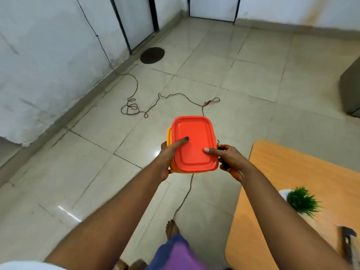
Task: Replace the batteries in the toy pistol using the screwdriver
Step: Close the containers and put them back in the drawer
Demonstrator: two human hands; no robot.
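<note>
I hold an orange plastic box with a red lid (193, 145) in front of me, above the floor. My left hand (169, 154) grips its left side with the thumb lying on the lid. My right hand (228, 158) holds the right side, thumb on the lid, and its fingers also curl round a screwdriver (221, 151) with a dark handle and a thin metal shaft beside the box. The toy pistol and the batteries are not in view.
A wooden table (292, 184) stands at the right with a small green plant (303, 201) and a dark blurred object (348, 242) on it. A thin cord (165, 97) trails over the tiled floor. A round dark drain cover (152, 55) lies near the wall.
</note>
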